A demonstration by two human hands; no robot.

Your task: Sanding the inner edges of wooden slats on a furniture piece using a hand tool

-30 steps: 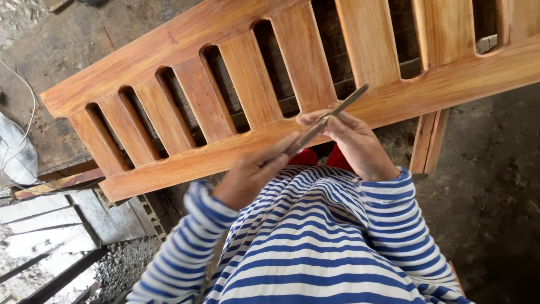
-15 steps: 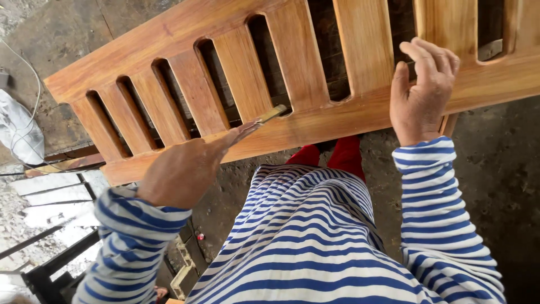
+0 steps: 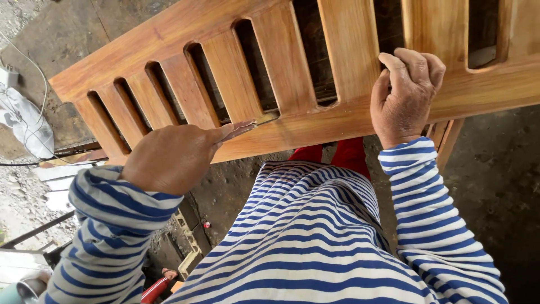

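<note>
Head view: both arms in blue-and-white striped sleeves reach forward to a slatted wooden panel (image 3: 315, 112) standing on edge just before the person. The left hand (image 3: 169, 157) is closed around a thin flat metal tool (image 3: 253, 125), its tip lying at the foot of a slot on the panel's lower rail. The right hand (image 3: 405, 95), fingers curled and close together, grips the same rail beside a broad slat, thumb upright against the slat's edge.

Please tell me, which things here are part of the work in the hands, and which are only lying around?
In use:
- slatted wooden panel, gripped by the right hand
- thin metal tool, held by the left hand

Lying about:
- white bag
- white cable
</note>
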